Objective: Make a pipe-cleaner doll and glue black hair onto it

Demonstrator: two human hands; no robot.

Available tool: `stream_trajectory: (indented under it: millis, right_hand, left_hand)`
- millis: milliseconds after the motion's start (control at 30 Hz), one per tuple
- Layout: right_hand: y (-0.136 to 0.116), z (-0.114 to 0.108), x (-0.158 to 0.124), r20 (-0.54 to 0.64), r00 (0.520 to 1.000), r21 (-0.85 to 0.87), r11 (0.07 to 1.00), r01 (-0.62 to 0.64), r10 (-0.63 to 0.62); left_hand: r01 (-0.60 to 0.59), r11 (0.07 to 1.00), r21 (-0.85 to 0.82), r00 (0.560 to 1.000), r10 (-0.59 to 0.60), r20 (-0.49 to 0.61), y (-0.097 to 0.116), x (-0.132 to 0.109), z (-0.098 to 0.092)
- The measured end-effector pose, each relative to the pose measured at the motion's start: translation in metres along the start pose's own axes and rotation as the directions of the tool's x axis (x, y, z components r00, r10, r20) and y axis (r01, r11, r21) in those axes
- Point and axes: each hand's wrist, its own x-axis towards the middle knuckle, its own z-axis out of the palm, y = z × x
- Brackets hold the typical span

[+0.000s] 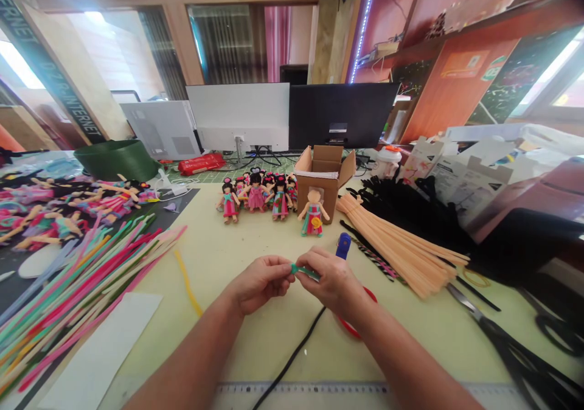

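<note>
At the middle of the table, my left hand (264, 281) pinches one end of a short green pipe cleaner (302, 270) between thumb and fingertips. My right hand (332, 278) grips the same piece from the other side, its fingers hiding part of it. A red loop-shaped handle (354, 330) shows from under my right wrist, and a blue object (344, 246) lies just beyond that hand. Below my hands a black pipe cleaner (296, 355) runs toward the front edge. Farther back, a pipe-cleaner doll without hair (313, 213) leans against a cardboard box (340, 191).
Several black-haired dolls (255, 194) stand left of the box. Coloured pipe cleaners (104, 276) and a white paper strip (104, 352) lie at left. Peach pipe cleaners (401, 246), black ones (410, 206) and large scissors (495, 331) lie at right. A clear ruler (301, 389) crosses the front.
</note>
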Motion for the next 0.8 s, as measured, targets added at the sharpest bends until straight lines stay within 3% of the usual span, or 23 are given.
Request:
stream_trajectory:
  millis: [167,467,600,800]
  right_hand:
    - [0.001,0.000,-0.001,0.043,0.999,-0.007,1.000,0.010,-0.009]
    - [0.002,0.001,0.001,0.037,0.999,0.061,0.998,-0.001,-0.002]
    - [0.004,0.002,0.001,-0.022,1.000,0.070,0.997,-0.019,0.021]
    - [0.003,0.005,0.000,-0.029,0.999,0.027,0.999,-0.026,0.027]
  left_hand:
    - [-0.007,0.997,0.071,1.000,0.005,0.026,0.000,0.001,-0.002]
    - [-0.091,0.973,0.211,0.989,0.113,-0.095,-0.001,0.001,0.003]
    - [-0.144,0.983,0.116,0.977,0.159,-0.138,-0.006,0.006,0.005]
    - [-0.078,0.993,-0.088,0.986,0.064,-0.151,-0.008,0.007,0.011]
